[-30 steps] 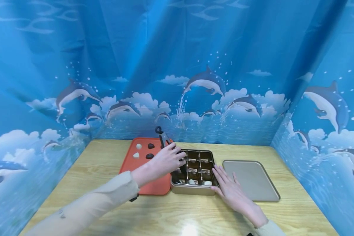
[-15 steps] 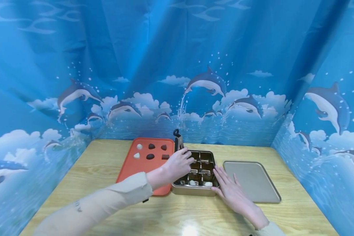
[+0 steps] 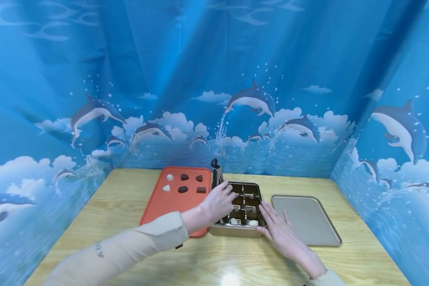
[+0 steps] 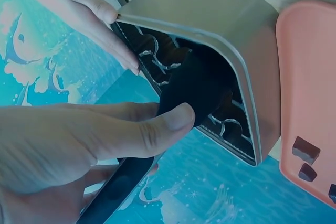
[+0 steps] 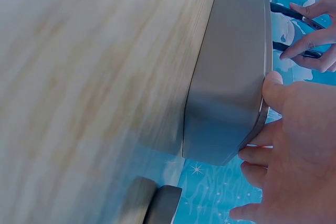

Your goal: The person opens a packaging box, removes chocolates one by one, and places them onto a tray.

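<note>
My left hand [image 3: 219,202] grips a pair of black-and-silver kitchen tongs [image 3: 217,173], thumb on one arm and fingers on the other. Their wide black head [image 4: 197,82] reaches down into the left column of a divided metal tin [image 3: 236,230]; whatever lies between the tips is hidden inside. White chocolates, one [image 3: 252,223] at the right and another [image 3: 234,221] in the middle, sit in the tin's front row. Against the tin's right side rests my right hand [image 3: 280,235], its fingers extended along the rim and the thumb at the front corner [image 5: 273,90].
Left of the tin lies a red tray [image 3: 164,206]. It bears white chocolates [image 3: 166,188] and several dark chocolates [image 3: 182,189] toward its far end. A flat metal lid [image 3: 305,220] lies right of the tin. Dolphin-printed curtain [image 3: 214,79] encloses the table's back and sides.
My left hand has shifted right with the tongs, which now stand more upright over the tin's left column, uncovering the tray's right-hand dark chocolates. The right hand stays at the tin.
</note>
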The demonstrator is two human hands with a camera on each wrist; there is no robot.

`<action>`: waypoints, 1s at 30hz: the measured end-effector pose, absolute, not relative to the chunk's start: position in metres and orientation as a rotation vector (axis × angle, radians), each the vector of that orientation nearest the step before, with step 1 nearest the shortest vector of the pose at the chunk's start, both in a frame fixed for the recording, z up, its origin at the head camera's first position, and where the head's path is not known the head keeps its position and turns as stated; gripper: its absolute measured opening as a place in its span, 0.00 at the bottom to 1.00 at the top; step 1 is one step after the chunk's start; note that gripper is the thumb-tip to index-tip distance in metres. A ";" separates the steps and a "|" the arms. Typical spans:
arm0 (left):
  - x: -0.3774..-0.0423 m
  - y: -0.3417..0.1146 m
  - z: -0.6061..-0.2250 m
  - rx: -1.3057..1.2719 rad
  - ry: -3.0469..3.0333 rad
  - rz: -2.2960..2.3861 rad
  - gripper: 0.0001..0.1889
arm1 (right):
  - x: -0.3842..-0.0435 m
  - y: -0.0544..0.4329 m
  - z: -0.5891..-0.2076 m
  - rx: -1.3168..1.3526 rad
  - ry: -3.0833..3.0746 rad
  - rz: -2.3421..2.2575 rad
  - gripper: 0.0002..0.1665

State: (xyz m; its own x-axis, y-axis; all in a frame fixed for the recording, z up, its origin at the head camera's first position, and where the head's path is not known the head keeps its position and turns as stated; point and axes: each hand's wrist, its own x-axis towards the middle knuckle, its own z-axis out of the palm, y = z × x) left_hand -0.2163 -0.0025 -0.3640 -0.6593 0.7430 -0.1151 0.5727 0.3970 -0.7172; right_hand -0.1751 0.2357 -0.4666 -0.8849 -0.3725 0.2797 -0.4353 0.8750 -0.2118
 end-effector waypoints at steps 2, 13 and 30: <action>-0.215 -0.002 -0.365 -1.161 -2.435 1.120 0.06 | -0.175 0.236 -0.467 0.617 -2.800 0.395 0.42; -0.223 -0.005 -0.363 -1.204 -2.370 1.039 0.08 | -0.175 0.237 -0.467 0.613 -2.810 0.382 0.43; -0.218 0.002 -0.359 -1.244 -2.226 1.150 0.07 | -0.174 0.235 -0.466 0.622 -2.791 0.403 0.42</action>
